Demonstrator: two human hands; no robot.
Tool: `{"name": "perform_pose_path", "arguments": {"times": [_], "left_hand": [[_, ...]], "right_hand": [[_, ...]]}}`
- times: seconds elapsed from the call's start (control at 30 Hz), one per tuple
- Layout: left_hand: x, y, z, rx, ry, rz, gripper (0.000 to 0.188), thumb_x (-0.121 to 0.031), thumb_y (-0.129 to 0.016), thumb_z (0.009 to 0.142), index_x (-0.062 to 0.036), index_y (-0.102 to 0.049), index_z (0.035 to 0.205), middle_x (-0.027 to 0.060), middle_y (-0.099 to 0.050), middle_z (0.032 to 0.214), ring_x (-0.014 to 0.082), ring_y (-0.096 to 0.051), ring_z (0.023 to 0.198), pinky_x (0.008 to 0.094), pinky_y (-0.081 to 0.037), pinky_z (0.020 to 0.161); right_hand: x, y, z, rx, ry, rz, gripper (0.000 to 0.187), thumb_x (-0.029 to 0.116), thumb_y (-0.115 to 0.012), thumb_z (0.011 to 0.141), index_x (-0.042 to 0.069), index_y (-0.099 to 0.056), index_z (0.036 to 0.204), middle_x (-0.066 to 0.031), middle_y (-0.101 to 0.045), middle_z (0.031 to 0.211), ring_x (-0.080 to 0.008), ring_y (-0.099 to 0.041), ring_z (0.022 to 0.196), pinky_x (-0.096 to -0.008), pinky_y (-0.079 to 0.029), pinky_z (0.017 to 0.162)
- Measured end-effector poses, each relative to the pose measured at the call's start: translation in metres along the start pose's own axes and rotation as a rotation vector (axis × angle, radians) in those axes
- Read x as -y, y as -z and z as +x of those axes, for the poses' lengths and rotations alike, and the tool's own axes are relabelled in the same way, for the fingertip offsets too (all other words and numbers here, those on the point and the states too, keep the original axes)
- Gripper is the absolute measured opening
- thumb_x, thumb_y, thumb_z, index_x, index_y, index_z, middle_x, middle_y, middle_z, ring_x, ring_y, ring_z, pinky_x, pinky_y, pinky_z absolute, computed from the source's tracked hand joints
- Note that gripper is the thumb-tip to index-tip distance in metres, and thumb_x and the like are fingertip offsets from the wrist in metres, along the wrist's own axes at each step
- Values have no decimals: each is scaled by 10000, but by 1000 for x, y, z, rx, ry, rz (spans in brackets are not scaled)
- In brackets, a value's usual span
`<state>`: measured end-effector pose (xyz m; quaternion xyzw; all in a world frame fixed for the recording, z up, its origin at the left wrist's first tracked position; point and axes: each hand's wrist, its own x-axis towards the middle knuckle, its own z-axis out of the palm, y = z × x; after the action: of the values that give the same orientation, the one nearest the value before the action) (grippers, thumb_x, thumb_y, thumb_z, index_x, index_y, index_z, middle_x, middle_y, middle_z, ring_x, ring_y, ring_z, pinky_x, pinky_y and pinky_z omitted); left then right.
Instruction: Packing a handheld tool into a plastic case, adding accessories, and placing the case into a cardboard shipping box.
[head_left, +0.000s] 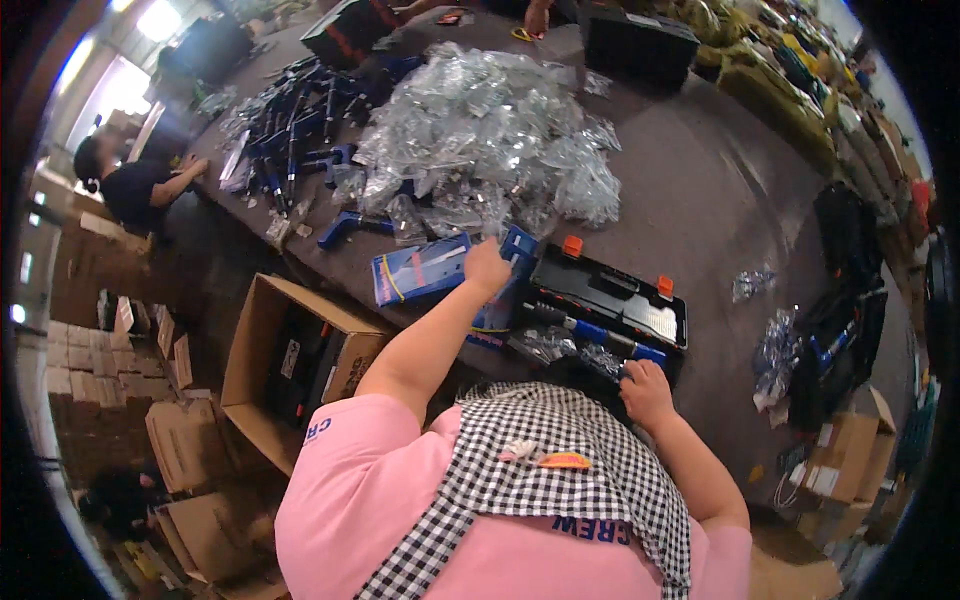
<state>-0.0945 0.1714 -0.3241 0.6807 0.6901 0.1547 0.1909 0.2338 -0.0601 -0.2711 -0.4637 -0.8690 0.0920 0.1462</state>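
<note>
A black toolbox (560,268) with orange latches lies opened in front of me. In it are a blue-and-black tool (590,330) and clear plastic bags of small parts (545,346). My right hand (646,394) is at the box's near right corner, its fingers curled over the edge. My left hand (487,266) reaches to the blue printed packets (425,268) left of the box. Its fingers are drawn together at the edge of a blue printed sheet (517,246); the fingertips are partly hidden.
Beyond lies a large heap of clear plastic bags (490,130), with blue-and-black tools (290,140) to its left. An open carton (262,350) holding black cases stands left. Black cases (640,45) sit at the far side. Bagged parts (778,355) lie right. A co-worker (130,185) is at the left edge.
</note>
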Motion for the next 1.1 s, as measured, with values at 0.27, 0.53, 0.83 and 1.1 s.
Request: {"name": "perform_pose_path", "arguments": {"times": [0.27,0.53,0.83,1.1], "left_hand": [[-26,155,49,446,-109,29,310,-101,-595,684,-20,-656,977,221,-655,882,352,-646,819,429,-503,719],[72,90,67,339,-113,374,658,-179,-707,728,-191,-449,1334,123,-469,1260,347,-427,1205,498,-392,961],[67,115,-16,269,-252,450,927,-532,-781,592,-73,-436,1320,166,-407,1377,354,-386,1261,474,-339,1035],[79,89,-56,129,-326,317,486,-455,-687,740,-156,-636,1119,189,-529,1239,359,-473,1161,465,-394,971]], "right_hand": [[-3,-8,-4,112,-220,190,368,37,-711,632,37,-557,967,-144,-514,1248,-346,-507,1091,-415,-454,897],[5,-8,3,-58,-350,205,436,-3,-655,622,54,-562,1043,-126,-575,1101,-342,-535,1009,-409,-456,862],[7,-11,29,-30,-377,4,389,27,-637,616,67,-565,996,-120,-558,976,-344,-516,901,-427,-444,767],[15,30,4,119,-360,203,550,152,-760,599,54,-576,1109,-158,-514,1180,-366,-460,1117,-449,-387,957]]}}
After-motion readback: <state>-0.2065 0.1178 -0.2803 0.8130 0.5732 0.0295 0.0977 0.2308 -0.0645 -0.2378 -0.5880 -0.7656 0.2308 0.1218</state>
